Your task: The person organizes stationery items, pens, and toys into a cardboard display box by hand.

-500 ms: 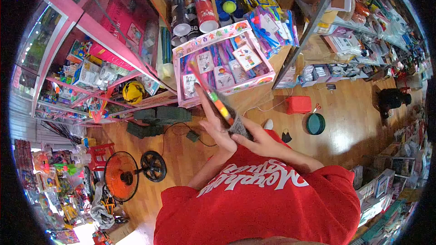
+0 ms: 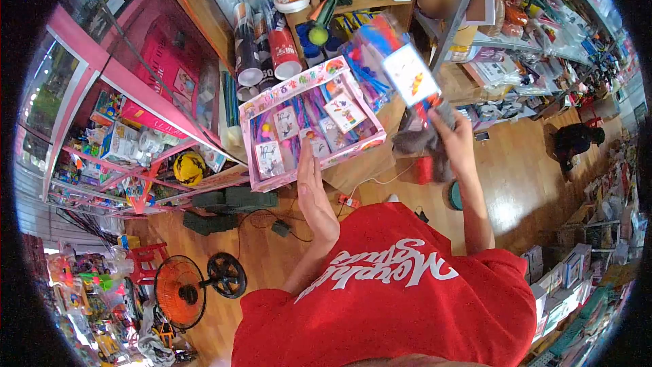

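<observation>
My right hand [image 2: 456, 148] pinches the lower end of a clear packet of pipe cleaners [image 2: 402, 61], held up to the right of the display box. A white picture card shows on the packet's front, with blue and red at its top and fuzzy grey at its lower end, blurred by motion. My left hand [image 2: 316, 198] is empty, its fingers stretched out, with the fingertips over the front edge of the pink and white display box [image 2: 272, 180]. Inside that box lie several similar packets [image 2: 345, 113] with picture cards.
Behind the box stand tall cups [image 2: 282, 47], a roll of tape [image 2: 292, 1] and a yellow-green ball [image 2: 318, 35]. A metal shelf post [image 2: 456, 17] rises close to the packet. On the floor are a fan [image 2: 182, 292] and a red stool [image 2: 146, 261]. Pink-framed shelves [image 2: 102, 98] line the left.
My right hand has swung right and away from my body with the packet, turning it from edge-on to face-on. My left hand has come apart from it. The view has shifted slightly.
</observation>
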`<state>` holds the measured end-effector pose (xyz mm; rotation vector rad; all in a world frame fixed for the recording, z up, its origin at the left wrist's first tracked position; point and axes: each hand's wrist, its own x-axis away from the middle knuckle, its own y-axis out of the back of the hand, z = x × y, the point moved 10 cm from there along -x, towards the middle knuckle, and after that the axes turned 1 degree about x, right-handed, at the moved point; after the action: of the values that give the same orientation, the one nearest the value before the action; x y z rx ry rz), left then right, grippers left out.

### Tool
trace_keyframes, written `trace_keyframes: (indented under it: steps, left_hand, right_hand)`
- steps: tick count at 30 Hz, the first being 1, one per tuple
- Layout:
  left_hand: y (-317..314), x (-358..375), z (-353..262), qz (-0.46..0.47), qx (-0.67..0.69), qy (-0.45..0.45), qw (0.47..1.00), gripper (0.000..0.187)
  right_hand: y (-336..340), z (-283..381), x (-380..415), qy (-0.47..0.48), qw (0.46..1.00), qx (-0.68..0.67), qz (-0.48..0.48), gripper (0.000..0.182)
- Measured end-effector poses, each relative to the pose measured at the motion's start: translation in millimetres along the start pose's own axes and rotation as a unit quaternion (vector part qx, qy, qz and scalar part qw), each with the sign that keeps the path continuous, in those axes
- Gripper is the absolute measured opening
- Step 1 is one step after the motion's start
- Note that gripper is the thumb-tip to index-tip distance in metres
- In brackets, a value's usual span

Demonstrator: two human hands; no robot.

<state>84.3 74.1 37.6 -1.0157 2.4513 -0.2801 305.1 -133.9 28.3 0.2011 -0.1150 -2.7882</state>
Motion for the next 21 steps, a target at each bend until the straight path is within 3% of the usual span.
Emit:
trace_keyframes:
  steps: [2, 10, 14, 21]
  left_hand:
    - [3, 1, 2, -0.007, 0.000, 0.008, 1.000, 0.064]
    - [24, 4, 7, -0.065, -0.043, -0.012, 0.997, 0.054]
    - [27, 2, 5, -0.079, -0.034, -0.023, 0.996, 0.048]
    - [15, -2, 18, -0.073, -0.052, 0.008, 0.996, 0.049]
  right_hand:
    - [13, -8, -34, 0.034, 0.998, -0.036, -0.036, 0.021]
    - [13, -73, -115, 0.004, 0.994, -0.093, -0.057, 0.021]
    - [14, -93, -117, -0.027, 0.995, -0.054, -0.083, 0.022]
    - [31, -120, -132, -0.029, 0.989, -0.107, -0.093, 0.020]
